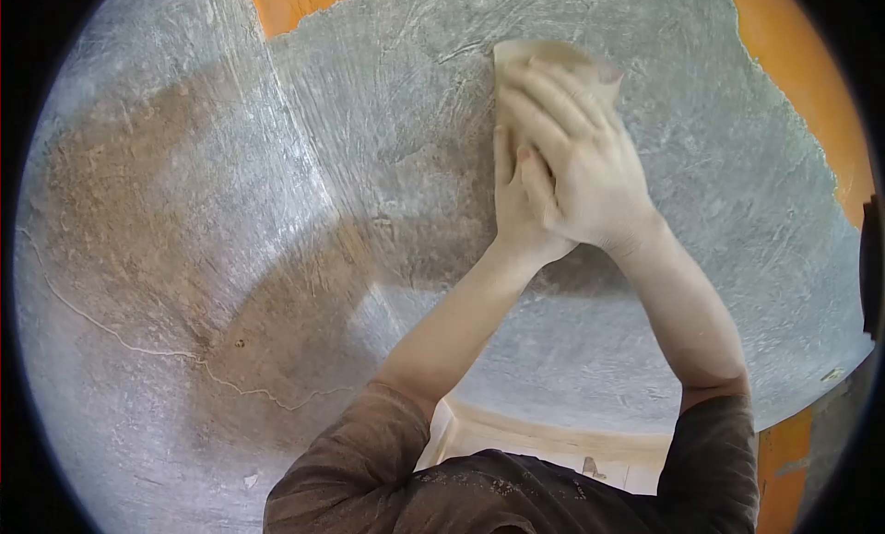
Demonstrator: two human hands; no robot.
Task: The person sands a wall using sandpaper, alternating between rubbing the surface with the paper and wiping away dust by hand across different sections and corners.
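Note:
Both hands are stacked against a grey, rough-surfaced wall [415,100]. Underneath, my left hand [519,211] presses a tan sheet, apparently sandpaper [539,49], to the wall; most of its fingers are hidden. Crossing over it, my right hand [595,179] lies with fingers stretched flat on the left hand and toward the sheet's upper part. The right fingertips are slightly blurred. Only the sheet's top and side edges show beyond the hands.
Orange patches [802,64] with ragged edges border the grey surface at upper right and top. A wall corner runs down left of the hands. A pale crack line [120,340] crosses the left wall. Below, a light-coloured ledge [535,433] shows behind my dark shirt.

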